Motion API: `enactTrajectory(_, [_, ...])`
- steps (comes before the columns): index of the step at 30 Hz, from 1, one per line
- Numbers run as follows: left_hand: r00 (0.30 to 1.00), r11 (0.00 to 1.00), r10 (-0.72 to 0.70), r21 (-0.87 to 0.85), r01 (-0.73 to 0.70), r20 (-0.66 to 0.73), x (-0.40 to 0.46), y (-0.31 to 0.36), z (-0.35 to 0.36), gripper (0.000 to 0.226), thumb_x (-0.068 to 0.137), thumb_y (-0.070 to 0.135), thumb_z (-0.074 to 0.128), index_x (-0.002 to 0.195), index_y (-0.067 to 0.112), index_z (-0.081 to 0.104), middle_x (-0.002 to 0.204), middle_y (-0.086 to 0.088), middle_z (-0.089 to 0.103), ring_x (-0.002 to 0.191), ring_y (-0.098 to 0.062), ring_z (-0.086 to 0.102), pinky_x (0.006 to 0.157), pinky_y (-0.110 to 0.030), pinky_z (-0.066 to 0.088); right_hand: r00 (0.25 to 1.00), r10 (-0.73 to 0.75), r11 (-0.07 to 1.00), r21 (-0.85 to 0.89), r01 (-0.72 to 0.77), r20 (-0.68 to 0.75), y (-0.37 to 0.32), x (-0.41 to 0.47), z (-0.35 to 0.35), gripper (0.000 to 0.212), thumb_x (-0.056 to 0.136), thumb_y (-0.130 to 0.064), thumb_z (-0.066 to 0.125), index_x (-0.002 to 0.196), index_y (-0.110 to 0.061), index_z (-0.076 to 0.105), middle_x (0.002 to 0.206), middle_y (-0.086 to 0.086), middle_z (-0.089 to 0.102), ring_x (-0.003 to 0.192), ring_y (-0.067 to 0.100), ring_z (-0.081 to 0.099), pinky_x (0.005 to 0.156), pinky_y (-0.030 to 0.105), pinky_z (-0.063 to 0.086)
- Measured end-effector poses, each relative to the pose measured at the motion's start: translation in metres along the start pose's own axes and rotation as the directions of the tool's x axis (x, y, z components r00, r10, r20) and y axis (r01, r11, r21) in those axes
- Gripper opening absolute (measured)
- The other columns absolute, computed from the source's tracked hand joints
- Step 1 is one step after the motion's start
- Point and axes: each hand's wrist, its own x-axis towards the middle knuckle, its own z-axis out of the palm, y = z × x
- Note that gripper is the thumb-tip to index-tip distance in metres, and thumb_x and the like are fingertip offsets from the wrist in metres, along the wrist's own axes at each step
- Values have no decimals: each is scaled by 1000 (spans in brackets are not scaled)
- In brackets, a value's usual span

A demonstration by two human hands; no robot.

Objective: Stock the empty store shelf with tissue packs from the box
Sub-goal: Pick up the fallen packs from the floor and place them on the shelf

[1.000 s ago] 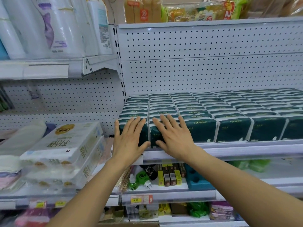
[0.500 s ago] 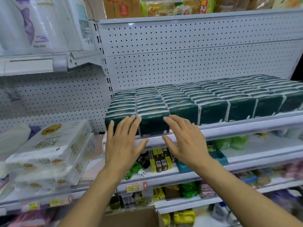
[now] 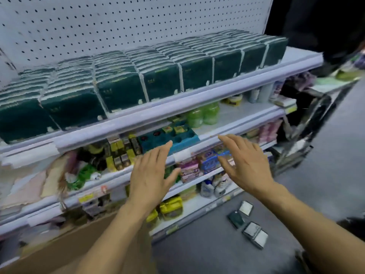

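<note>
Rows of dark green tissue packs point(image 3: 122, 89) fill the white shelf point(image 3: 177, 107) from its left end to its right end. Both my hands are held in the air below that shelf, in front of the lower shelves. My left hand point(image 3: 152, 173) is open with its fingers straight, holding nothing. To its right, my right hand point(image 3: 245, 165) is also open and empty. A brown cardboard box point(image 3: 65, 248) sits at the bottom left, partly hidden by my left forearm. Three tissue packs point(image 3: 246, 224) lie on the grey floor at the lower right. The picture is blurred by motion.
The lower shelves hold a blue tray point(image 3: 173, 137), green bottles point(image 3: 203, 115), small yellow boxes point(image 3: 118, 153) and pink packets point(image 3: 189, 169). A metal cart point(image 3: 308, 123) stands at the right end of the shelving. A grey floor point(image 3: 227, 252) lies beneath.
Both hands have left the front tissue packs and dropped below the shelf. The view has swung to the right and downward, bringing the floor and the packs on it into sight.
</note>
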Motion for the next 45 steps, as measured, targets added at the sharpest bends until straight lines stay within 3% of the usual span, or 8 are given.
enactTrajectory(5, [983, 995, -4, -95, 22, 182, 25, 89, 82, 71, 92, 50, 58, 153, 25, 30, 140, -2, 53, 123, -28, 53, 98, -40, 42, 986, 116, 993, -39, -112, 123, 121, -43, 0, 50, 89, -33, 65, 134, -17, 51, 129, 4, 57, 107, 31, 57, 76, 42, 47])
enactTrajectory(10, [927, 958, -33, -254, 136, 375, 40, 167, 173, 73, 94, 48, 57, 154, 32, 19, 149, 0, 43, 123, -26, 53, 92, -39, 47, 931, 217, 976, -40, -215, 293, 229, -91, 21, 49, 83, -29, 73, 127, -15, 57, 120, 7, 60, 96, 35, 61, 65, 41, 51])
enactTrajectory(14, [833, 918, -93, -278, 284, 546, 38, 204, 254, 77, 95, 50, 53, 155, 36, 7, 153, 5, 37, 116, -19, 58, 84, -38, 53, 837, 293, 952, -56, -302, 462, 293, -128, 60, 50, 92, -36, 61, 137, -21, 49, 129, 4, 53, 108, 32, 56, 72, 39, 49])
enactTrajectory(22, [591, 854, -106, -231, 466, 800, 28, 212, 415, 80, 92, 43, 62, 155, 32, 14, 152, 1, 39, 113, -26, 62, 94, -43, 50, 595, 350, 896, -73, -439, 723, 363, -193, 191, 52, 97, -42, 48, 145, -26, 35, 140, -2, 43, 123, 24, 46, 86, 39, 50])
enactTrajectory(28, [468, 878, -83, -157, 452, 880, 33, 193, 573, 79, 91, 42, 63, 154, 27, 18, 151, -1, 41, 118, -24, 60, 101, -38, 44, 434, 382, 835, -104, -540, 816, 397, -243, 331, 53, 97, -42, 47, 146, -27, 31, 142, -2, 41, 127, 24, 43, 95, 41, 46])
enactTrajectory(38, [288, 905, -148, 12, 426, 946, -6, 150, 814, 66, 94, 37, 58, 150, 21, 27, 145, -5, 46, 126, -23, 48, 101, -35, 43, 210, 441, 766, -245, -594, 873, 423, -328, 550, 55, 96, -46, 46, 144, -25, 30, 138, -1, 42, 127, 23, 43, 90, 37, 46])
enactTrajectory(41, [281, 922, -156, 37, 386, 947, -20, 143, 869, 69, 92, 37, 61, 150, 18, 29, 146, -7, 42, 131, -25, 43, 106, -40, 40, 202, 470, 741, -259, -619, 859, 432, -345, 600, 56, 95, -49, 48, 142, -25, 32, 138, 0, 43, 126, 23, 43, 91, 38, 46])
enactTrajectory(45, [359, 941, -176, 49, 334, 917, -34, 145, 935, 69, 89, 41, 66, 144, 11, 37, 140, -11, 43, 131, -31, 41, 103, -42, 42, 191, 527, 705, -300, -643, 828, 440, -366, 658, 66, 89, -60, 51, 140, -22, 32, 136, 3, 41, 124, 25, 43, 85, 41, 50])
